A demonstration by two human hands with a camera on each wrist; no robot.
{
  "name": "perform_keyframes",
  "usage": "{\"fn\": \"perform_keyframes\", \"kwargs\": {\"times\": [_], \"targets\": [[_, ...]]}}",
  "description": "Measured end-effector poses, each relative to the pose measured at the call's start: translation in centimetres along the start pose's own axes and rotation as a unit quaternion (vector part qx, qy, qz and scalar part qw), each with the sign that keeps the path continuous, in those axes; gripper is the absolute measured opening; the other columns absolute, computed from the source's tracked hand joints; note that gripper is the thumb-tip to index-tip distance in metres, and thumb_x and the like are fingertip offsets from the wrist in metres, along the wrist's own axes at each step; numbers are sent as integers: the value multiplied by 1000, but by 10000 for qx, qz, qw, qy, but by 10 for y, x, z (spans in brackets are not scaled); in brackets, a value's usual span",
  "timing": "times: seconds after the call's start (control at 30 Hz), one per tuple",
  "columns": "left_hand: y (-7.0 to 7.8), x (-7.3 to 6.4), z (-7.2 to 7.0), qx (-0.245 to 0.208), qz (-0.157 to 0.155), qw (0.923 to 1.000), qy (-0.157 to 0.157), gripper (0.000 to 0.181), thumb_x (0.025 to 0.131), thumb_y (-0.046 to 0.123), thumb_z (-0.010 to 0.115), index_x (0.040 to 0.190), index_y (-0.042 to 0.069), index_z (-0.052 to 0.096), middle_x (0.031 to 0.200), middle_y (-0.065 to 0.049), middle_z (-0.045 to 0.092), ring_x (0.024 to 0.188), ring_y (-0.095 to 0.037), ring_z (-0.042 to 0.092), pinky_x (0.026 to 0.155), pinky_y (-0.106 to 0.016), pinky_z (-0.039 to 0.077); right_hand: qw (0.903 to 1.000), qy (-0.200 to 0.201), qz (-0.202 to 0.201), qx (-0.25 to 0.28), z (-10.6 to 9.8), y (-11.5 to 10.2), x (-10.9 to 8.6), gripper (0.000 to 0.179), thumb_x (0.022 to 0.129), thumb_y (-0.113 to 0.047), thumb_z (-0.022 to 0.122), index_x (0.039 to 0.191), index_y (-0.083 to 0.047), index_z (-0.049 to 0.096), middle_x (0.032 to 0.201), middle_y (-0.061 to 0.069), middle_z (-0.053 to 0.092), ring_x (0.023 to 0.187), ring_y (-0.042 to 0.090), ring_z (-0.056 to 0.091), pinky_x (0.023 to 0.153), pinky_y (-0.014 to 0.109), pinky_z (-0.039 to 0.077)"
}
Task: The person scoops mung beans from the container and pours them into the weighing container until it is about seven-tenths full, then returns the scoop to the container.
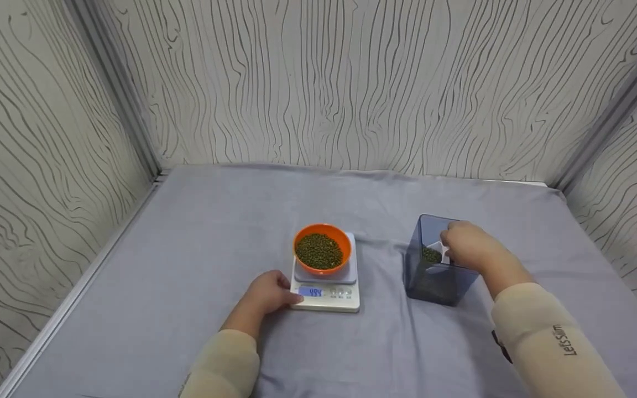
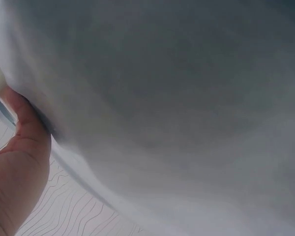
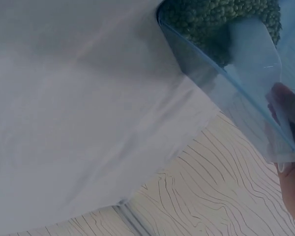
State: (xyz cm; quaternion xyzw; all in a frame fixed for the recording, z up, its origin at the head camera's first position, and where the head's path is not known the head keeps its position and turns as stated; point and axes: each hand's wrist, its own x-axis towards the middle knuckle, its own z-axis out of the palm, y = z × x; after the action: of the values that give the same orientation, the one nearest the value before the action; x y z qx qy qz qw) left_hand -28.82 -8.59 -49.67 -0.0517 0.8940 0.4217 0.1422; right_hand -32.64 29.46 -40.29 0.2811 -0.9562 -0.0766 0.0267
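An orange bowl [image 1: 346, 243] partly filled with small green beans, which look like mung beans [image 1: 318, 251], stands on a white kitchen scale [image 1: 327, 303]. The lit display [image 1: 311, 292] seems to read 494. My left hand [image 1: 267, 293] grips the scale's front left corner, thumb on top by the display; the left wrist view catches this hand [image 2: 19, 152] at its edge. To the right is a see-through bluish bin [image 1: 434, 287] with more beans [image 3: 206, 24]. Reaching into its mouth, my right hand [image 1: 470, 246] holds a white scoop [image 3: 255, 49], whose blade lies against the beans.
A grey cloth [image 1: 230, 221] with some creases covers the table. Wood-grain patterned panels [image 1: 318, 83] enclose the back and both sides, with grey metal posts [image 1: 114, 83] at the corners. The bin's tall walls surround the scoop.
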Motion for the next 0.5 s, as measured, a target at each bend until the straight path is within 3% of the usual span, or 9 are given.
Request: {"fn": "perform_keyframes", "kwargs": {"times": [0.5], "targets": [[0,0,-1,-16,-94,10000,-19,32,68,21,79,85,7,56,81,-6,55,77,-22,52,68,-35,43,9923,645,58,1057,3,9,-3,10,75,-3,66,71,-4,57,67,3,49,65,25,49,66,43,41]]}}
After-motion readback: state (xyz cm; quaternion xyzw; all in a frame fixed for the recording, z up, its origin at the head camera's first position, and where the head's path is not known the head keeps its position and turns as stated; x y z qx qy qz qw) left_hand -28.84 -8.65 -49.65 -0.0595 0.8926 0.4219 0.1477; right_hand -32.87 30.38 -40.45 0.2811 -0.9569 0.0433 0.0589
